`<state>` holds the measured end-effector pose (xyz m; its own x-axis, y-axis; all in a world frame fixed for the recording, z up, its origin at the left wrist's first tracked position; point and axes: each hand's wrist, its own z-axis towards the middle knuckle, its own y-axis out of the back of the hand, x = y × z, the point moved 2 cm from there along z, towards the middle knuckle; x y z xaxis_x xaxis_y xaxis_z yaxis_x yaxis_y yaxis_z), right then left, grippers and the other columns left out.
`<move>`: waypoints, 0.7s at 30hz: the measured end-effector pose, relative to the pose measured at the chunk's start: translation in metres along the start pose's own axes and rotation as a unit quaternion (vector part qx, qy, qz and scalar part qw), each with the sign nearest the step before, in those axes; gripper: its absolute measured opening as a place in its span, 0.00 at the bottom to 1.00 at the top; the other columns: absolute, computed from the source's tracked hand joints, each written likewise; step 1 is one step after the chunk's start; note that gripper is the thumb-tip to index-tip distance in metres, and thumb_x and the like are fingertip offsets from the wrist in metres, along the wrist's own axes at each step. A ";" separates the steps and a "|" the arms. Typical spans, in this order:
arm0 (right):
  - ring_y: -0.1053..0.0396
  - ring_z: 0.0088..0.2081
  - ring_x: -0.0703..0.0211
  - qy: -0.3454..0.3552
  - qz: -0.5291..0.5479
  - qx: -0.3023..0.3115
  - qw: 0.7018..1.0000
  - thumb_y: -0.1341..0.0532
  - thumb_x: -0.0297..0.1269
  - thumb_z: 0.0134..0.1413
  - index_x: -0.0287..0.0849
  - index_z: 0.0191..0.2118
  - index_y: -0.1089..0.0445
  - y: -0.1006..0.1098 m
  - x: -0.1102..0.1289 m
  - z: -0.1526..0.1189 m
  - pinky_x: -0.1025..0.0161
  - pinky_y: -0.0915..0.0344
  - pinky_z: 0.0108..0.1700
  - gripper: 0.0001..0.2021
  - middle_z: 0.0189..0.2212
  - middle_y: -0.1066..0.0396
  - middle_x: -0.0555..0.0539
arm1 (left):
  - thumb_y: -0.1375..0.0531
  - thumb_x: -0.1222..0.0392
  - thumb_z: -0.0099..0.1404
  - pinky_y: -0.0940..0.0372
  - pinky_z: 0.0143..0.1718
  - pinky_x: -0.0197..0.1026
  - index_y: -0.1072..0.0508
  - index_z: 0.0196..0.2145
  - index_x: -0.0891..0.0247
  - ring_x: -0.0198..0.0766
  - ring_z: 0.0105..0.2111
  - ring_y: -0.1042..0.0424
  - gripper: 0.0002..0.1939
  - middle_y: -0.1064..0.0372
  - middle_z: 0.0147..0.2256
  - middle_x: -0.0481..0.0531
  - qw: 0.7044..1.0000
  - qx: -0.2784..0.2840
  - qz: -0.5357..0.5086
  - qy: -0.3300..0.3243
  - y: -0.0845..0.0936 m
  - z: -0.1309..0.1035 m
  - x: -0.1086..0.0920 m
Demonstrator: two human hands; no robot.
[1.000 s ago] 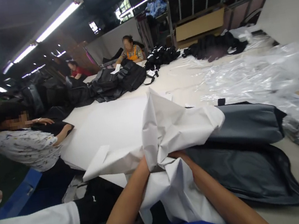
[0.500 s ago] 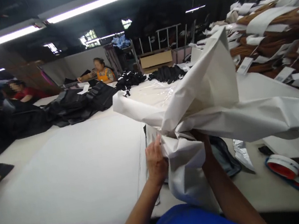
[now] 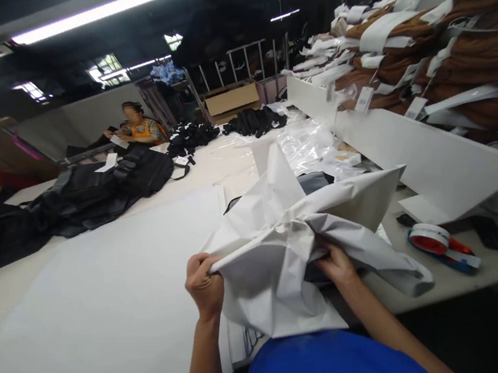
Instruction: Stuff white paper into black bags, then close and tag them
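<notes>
Dim workshop, fluorescent tubes [image 3: 119,7] overhead; a long pale desk [image 3: 236,162] runs away from you. Black bags [image 3: 135,173] heaped at far left, a person in an orange apron [image 3: 143,131] beyond them. Bundled brown garments [image 3: 487,57] piled high on the right.

Crumpled white paper sheet [image 3: 263,278]: raised in front of your blue top [image 3: 322,365], just right of the flat white sheet stack [image 3: 121,305], part of a grey-black bag [image 3: 316,181] showing behind it. Your left hand [image 3: 205,285] pinches its left edge, thumb against curled fingers. Your right hand [image 3: 337,265] reaches in under a fold; its fingertips are hidden, so I cannot tell how firmly it closes.

Handling, my judgement: hold that edge well in from the corner, gather the folds toward the creased middle, turn in the loose points. A hard one-sided pull may tear it. Mind the tape dispenser [image 3: 443,250], near the sheet's right point.

Writing: hang tags [image 3: 364,99] on the garments, a white slip [image 3: 107,162] on the bags, all too small to read. No brand legible.
</notes>
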<state>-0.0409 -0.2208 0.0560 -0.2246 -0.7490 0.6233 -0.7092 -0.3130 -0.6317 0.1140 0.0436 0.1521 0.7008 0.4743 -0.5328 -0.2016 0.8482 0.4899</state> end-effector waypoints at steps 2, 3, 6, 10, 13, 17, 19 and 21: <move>0.26 0.46 0.50 -0.081 0.057 -0.031 0.995 0.31 0.34 0.41 0.46 0.33 0.29 0.024 -0.025 -0.031 0.58 0.25 0.48 0.10 0.34 0.23 0.50 | 0.44 0.74 0.54 0.34 0.41 0.39 0.24 0.25 0.61 0.37 0.38 0.30 0.12 0.31 0.35 0.49 0.998 -0.049 -0.001 0.029 0.020 0.007 -0.011; 0.26 0.46 0.50 -0.110 0.074 -0.048 0.990 0.30 0.35 0.41 0.46 0.34 0.28 0.035 -0.033 -0.046 0.58 0.24 0.46 0.11 0.36 0.23 0.49 | 0.43 0.73 0.55 0.33 0.45 0.42 0.24 0.27 0.61 0.39 0.41 0.29 0.10 0.30 0.39 0.50 0.998 -0.052 -0.007 0.044 0.030 0.011 -0.022; 0.24 0.42 0.50 -0.143 0.106 -0.114 0.977 0.28 0.31 0.40 0.47 0.38 0.28 0.059 -0.038 -0.078 0.58 0.22 0.41 0.15 0.38 0.23 0.51 | 0.42 0.65 0.63 0.38 0.58 0.53 0.26 0.44 0.59 0.48 0.58 0.36 0.13 0.35 0.56 0.56 0.997 0.035 -0.049 0.047 0.046 0.011 -0.069; 0.23 0.36 0.56 -0.136 0.127 -0.168 0.968 0.28 0.25 0.39 0.46 0.40 0.27 0.053 -0.022 -0.082 0.64 0.22 0.38 0.19 0.36 0.22 0.53 | 0.36 0.44 0.59 0.57 0.65 0.69 0.49 0.67 0.57 0.63 0.68 0.59 0.44 0.59 0.69 0.63 0.939 0.302 -0.062 -0.154 0.016 -0.020 -0.130; 0.23 0.38 0.53 -0.148 0.114 -0.134 0.973 0.27 0.27 0.40 0.44 0.42 0.27 0.042 -0.015 -0.074 0.62 0.22 0.37 0.20 0.38 0.22 0.50 | 0.34 0.37 0.53 0.66 0.64 0.74 0.56 0.69 0.54 0.69 0.68 0.68 0.54 0.70 0.70 0.64 0.871 0.417 0.005 -0.259 -0.035 -0.049 -0.131; 0.24 0.34 0.56 -0.149 0.084 -0.171 0.970 0.28 0.25 0.40 0.45 0.42 0.28 0.057 -0.012 -0.054 0.65 0.23 0.31 0.20 0.35 0.22 0.51 | 0.34 0.50 0.55 0.66 0.65 0.69 0.58 0.69 0.54 0.65 0.68 0.63 0.52 0.63 0.69 0.64 0.848 0.469 0.090 -0.230 -0.104 -0.064 -0.091; 0.24 0.33 0.59 -0.133 0.051 -0.182 0.973 0.28 0.24 0.41 0.44 0.41 0.28 0.069 -0.011 -0.030 0.67 0.24 0.29 0.19 0.34 0.23 0.52 | 0.37 0.58 0.58 0.63 0.66 0.64 0.58 0.70 0.55 0.60 0.66 0.53 0.49 0.52 0.66 0.64 0.833 0.499 0.098 -0.218 -0.134 -0.065 -0.071; 0.25 0.32 0.61 -0.123 0.011 -0.169 0.978 0.30 0.25 0.44 0.43 0.40 0.29 0.077 -0.012 0.002 0.68 0.25 0.30 0.16 0.33 0.23 0.52 | 0.40 0.64 0.58 0.61 0.66 0.61 0.57 0.70 0.57 0.56 0.62 0.45 0.47 0.44 0.62 0.63 0.817 0.527 0.107 -0.208 -0.162 -0.066 -0.054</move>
<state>-0.0913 -0.2370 -0.0006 -0.1037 -0.8842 0.4555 -0.8961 -0.1156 -0.4285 0.0641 -0.1039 0.0558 0.9430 0.2779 -0.1829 0.1967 -0.0224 0.9802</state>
